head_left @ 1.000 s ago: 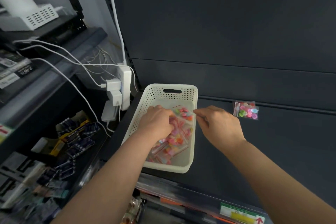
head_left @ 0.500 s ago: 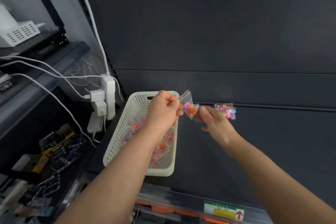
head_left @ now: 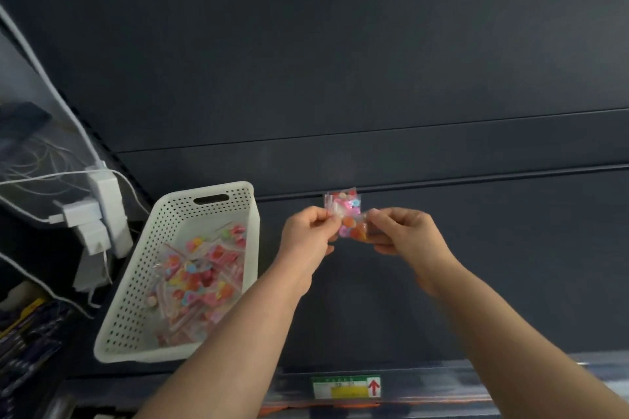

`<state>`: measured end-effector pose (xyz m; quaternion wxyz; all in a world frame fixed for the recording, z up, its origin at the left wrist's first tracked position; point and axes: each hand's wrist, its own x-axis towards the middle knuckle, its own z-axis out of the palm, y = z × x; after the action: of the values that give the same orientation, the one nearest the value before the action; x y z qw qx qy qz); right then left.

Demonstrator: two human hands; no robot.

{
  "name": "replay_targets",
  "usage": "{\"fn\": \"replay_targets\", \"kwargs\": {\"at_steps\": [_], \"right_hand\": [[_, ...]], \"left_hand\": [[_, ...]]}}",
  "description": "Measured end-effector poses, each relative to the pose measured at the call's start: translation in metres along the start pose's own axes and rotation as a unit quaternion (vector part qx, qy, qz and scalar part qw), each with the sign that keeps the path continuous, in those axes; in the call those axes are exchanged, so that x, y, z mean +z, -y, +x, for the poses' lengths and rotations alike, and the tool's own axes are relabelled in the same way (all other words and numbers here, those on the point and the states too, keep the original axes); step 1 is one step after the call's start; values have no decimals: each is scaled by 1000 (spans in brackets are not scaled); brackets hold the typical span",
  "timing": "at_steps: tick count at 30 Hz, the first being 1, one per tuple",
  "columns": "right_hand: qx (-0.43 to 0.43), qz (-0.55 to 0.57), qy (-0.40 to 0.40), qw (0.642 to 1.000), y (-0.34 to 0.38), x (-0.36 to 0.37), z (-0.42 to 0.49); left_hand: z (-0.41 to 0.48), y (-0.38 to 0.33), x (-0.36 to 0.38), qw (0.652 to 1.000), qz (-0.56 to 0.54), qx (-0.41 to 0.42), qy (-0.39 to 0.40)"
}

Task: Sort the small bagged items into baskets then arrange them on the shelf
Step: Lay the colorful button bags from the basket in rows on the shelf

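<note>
Dark shelf carries a label with red arrow, writing blurred.

One basket, two hands, two bags outside it, many inside.

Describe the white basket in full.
The basket is white plastic, rectangular, its walls dotted with small holes, a slot handle cut in the far end. It stands upright on the dark shelf, at the left. A loose heap of small clear bags of colourful pieces lies inside. The left hand and right hand are to its right, not touching it.
</note>
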<state>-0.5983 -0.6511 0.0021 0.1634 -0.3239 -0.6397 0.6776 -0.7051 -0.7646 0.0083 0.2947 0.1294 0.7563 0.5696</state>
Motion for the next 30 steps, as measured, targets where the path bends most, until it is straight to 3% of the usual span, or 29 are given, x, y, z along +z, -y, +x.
{"fn": "replay_targets", "kwargs": {"at_steps": [4,10,15,19,26,30], "right_hand": [[25,47,-101,993,-4,-9,10],[61,1,-12,998,-9,-9,21],[53,-3,-54,997,-17,-4,28],[82,-13,22,996,-27,-6,33],[4,-189,-74,979,-28,7,73],[-12,-259,-103,960,-26,12,86]], "left_hand": [[5,3,6,998,-50,-33,1],[9,4,14,998,-37,-49,24],[16,15,13,996,-19,-83,9],[28,26,15,995,-1,-92,-34],[69,28,21,967,218,37,-130],[86,27,22,936,319,36,-143]]}}
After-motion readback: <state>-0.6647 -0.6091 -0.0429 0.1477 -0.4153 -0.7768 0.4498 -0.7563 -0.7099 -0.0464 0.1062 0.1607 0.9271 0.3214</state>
